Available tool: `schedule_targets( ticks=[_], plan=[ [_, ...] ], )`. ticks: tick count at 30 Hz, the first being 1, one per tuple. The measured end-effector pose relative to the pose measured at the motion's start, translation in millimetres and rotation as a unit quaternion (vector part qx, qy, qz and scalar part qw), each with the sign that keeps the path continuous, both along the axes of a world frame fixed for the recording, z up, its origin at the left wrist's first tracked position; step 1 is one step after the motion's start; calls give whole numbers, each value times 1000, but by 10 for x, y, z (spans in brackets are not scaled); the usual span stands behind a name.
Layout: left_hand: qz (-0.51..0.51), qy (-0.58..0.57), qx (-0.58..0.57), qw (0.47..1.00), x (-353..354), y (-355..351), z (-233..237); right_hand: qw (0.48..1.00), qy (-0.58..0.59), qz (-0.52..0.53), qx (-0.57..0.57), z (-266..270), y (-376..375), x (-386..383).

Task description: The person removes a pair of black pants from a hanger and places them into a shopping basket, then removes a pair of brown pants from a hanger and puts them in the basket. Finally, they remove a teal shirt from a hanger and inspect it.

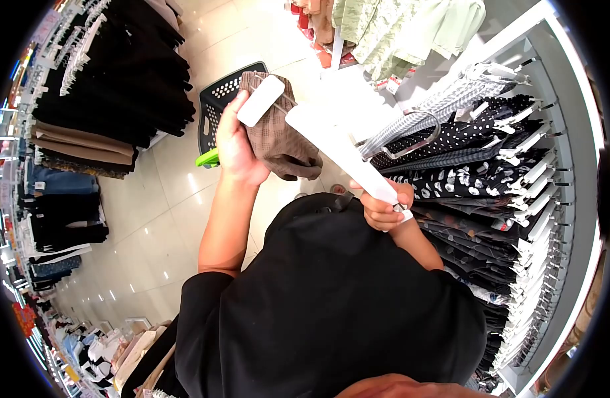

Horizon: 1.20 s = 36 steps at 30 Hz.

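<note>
My left hand [237, 147] is closed round a bunched brown checked garment [277, 136], with its fingers partly hidden behind the cloth. A white plate with metal wires lies over the top of the garment, at one end of a white clip hanger [341, 149]. My right hand [389, 204] grips the other end of this hanger, close to my chest, where a bit of metal shows. The hanger's metal hook [424, 142] points toward the clothes rack on the right.
Below the garment, a dark basket [215, 93] with a green handle [207, 158] stands on the tiled floor [145, 232]. Patterned black clothes [464, 186] hang on the right-hand rack [570, 166]. Dark trousers [119, 79] hang at left; pale green garments [404, 33] are ahead.
</note>
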<state>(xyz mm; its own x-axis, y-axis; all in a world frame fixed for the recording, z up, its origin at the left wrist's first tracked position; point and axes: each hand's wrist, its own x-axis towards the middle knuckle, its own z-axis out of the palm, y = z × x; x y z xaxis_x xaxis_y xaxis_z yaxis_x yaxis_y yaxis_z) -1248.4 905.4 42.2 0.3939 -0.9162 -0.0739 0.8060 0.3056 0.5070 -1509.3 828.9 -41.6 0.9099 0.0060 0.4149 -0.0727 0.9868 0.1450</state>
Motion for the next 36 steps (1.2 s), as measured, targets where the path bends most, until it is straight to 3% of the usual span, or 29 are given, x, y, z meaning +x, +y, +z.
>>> schedule_targets(
  ticks=[1,3,5,7,8,10,11,13,14,15,17,21,22,29,31,32,33,35,36],
  plan=[
    [-24,14,-31,999,3,24,35,1000,10,6,3,-18,-10,-2],
    [23,-31,1,999,-56,50,111,1000,3,9,-15,-52,-43,-2],
    [43,-105,21,993,-97,91,132,999,-4,10,-33,-81,-81,-13],
    [58,-260,68,961,-119,143,136,996,-2,2,-89,-105,-113,-47],
    [60,-265,66,960,-133,153,122,996,-2,0,-88,-128,-124,-91],
    [61,-269,66,959,-142,168,93,967,52,-66,-241,-179,-162,-206],
    [48,-287,57,955,-139,176,84,967,53,-68,-239,-183,-184,-251],
    [31,-306,49,950,-132,192,54,929,89,-106,-344,-168,-244,-332],
    [14,-328,33,944,-128,197,29,925,107,-88,-354,-136,-291,-374],
    [-4,-349,16,937,-132,195,15,906,18,-116,-406,-121,-336,-308],
    [-21,-362,10,932,-148,189,19,903,28,-114,-414,-58,-364,-267],
    [-100,-408,-15,907,-208,167,76,844,153,-93,-505,166,-399,-115],
    [-110,-418,-10,902,-229,167,79,809,156,-132,-552,238,-379,-70],
    [-155,-445,3,882,-387,60,74,790,182,-187,-555,648,-414,97],
    [-157,-454,32,876,-406,52,41,770,229,-257,-537,759,-357,141],
    [-153,-493,25,856,-403,47,-20,724,259,-280,-576,866,-335,169],
    [-148,-531,18,834,-402,37,-58,724,260,-279,-575,857,-323,187],
    [-141,-534,14,834,-424,14,-63,565,225,-380,-697,825,-297,219],
    [-146,-516,24,844,-428,18,-66,572,227,-397,-681,826,-249,249]
  ],
)
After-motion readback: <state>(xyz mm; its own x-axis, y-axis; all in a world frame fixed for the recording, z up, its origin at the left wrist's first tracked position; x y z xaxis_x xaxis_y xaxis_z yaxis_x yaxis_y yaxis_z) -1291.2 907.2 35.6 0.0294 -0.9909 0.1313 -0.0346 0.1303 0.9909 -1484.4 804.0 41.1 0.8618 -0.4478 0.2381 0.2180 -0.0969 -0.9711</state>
